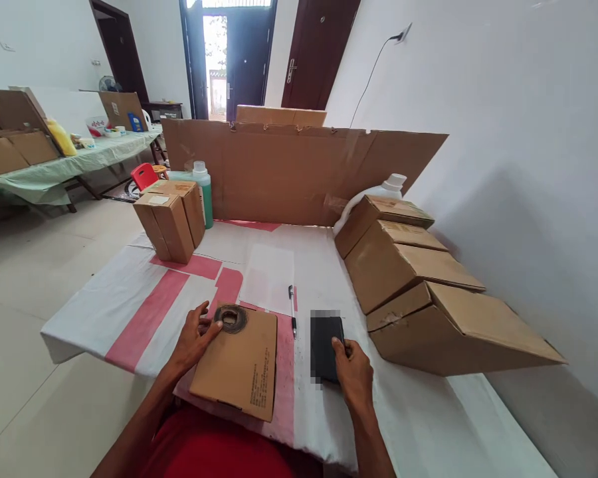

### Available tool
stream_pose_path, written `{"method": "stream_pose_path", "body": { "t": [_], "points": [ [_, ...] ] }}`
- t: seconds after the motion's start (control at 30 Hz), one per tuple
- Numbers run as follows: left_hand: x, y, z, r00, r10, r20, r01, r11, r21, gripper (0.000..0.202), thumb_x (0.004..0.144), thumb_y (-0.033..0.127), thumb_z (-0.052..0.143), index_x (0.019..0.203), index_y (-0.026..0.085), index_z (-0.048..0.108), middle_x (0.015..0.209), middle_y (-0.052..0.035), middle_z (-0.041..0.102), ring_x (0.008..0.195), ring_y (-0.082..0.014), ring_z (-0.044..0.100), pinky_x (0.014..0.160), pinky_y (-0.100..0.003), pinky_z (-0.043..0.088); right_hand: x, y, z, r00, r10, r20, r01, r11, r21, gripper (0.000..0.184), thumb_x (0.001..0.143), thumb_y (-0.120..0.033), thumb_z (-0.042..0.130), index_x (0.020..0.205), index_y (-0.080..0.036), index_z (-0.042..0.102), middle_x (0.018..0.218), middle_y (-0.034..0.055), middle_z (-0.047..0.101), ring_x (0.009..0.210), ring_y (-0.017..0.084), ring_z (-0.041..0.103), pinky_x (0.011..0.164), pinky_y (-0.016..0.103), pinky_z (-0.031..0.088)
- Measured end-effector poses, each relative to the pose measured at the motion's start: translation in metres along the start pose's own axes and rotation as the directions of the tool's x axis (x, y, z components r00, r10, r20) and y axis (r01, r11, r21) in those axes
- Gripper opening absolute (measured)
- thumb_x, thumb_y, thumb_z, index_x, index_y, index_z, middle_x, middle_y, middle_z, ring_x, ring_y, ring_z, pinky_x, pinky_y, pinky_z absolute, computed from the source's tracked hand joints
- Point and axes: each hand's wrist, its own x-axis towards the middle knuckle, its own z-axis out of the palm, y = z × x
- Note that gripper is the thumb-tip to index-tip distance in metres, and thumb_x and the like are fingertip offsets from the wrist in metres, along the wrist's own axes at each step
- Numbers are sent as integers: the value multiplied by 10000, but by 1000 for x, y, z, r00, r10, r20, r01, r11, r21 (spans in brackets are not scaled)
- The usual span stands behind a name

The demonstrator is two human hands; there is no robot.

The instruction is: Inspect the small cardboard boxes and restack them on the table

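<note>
My left hand is at the far left corner of a flat brown cardboard box with small printed text. Its thumb touches a dark roll of tape lying on the box, and the other fingers are spread apart. To the right, my right hand grips the right edge of a flat black phone-shaped object, thumb on top. Part of that object is pixelated, so its surface details do not show. Between the two hands, a black-and-white pen lies on the cloth near a white sheet of paper.
Cardboard boxes line the right side, with a white jug behind them. Back left stand two upright boxes and a green bottle. A cardboard panel closes off the table's far edge.
</note>
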Motion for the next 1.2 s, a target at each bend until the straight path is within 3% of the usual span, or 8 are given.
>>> {"method": "stream_pose_path", "body": {
  "t": [0.17,0.43,0.53,0.63,0.73,0.87,0.97,1.2],
  "points": [
    [0,-14,-3,997,54,-56,-54,999,9,678,876,662,570,1354,182,553,1441,-183,550,1229,-304,620,1001,-461,527,-9,-3,3,997,-67,-41,56,972,-229,484,936,-391,371,1179,-68,637,1160,262,674,1096,377,626,938,435,446],
    [-54,-30,-31,993,48,-106,-43,998,48,634,937,663,501,1371,203,545,1436,-161,566,1215,-309,628,1019,-487,521,-29,-10,6,977,-205,-59,160,889,-429,507,968,-356,401,1249,-4,634,1184,301,581,1165,473,548,905,561,489],
    [-81,-32,-28,998,63,-24,-61,996,67,611,959,643,484,1405,230,547,1433,-146,581,1253,-316,611,1059,-491,506,-61,7,18,855,-508,108,516,809,-280,529,920,-296,491,1397,-74,551,1356,270,544,1273,435,532,1029,587,471],
    [-105,-27,-23,987,83,140,-95,993,76,607,973,593,515,1484,266,506,1505,-127,547,1354,-315,543,1126,-464,465,-105,24,38,590,-717,372,739,665,110,846,847,-249,617,1613,-199,260,1592,181,406,1465,360,415,1165,534,416],
    [-118,-15,-32,990,59,127,-67,996,60,625,965,581,550,1522,306,481,1532,-94,535,1402,-320,499,1129,-445,469,-130,17,52,585,-729,355,675,681,285,818,940,-200,520,1648,-259,114,1636,130,369,1510,287,377,1179,469,426],
    [-110,8,-67,991,124,-58,-122,992,29,600,952,595,560,1481,311,541,1515,-80,544,1442,-323,453,1184,-451,411,-121,-48,55,622,-732,279,608,675,419,509,1003,-370,543,1495,-269,460,1281,103,652,1047,251,689,885,365,590],
    [-81,19,-92,964,219,-153,-217,976,28,595,957,609,527,1461,292,553,1507,-94,532,1422,-314,468,1193,-459,397,-112,-118,63,618,-734,280,539,656,529,463,1017,-469,513,1424,-249,540,1103,80,651,876,220,664,781,343,590],
    [30,14,-134,853,103,-512,-235,951,-201,611,869,617,632,1346,241,570,1387,-122,589,1311,-320,562,1031,-456,552,-97,-250,153,453,-851,267,607,513,607,488,980,-393,547,1439,-225,537,1101,100,582,1013,263,618,871,420,576]
  ]
}}
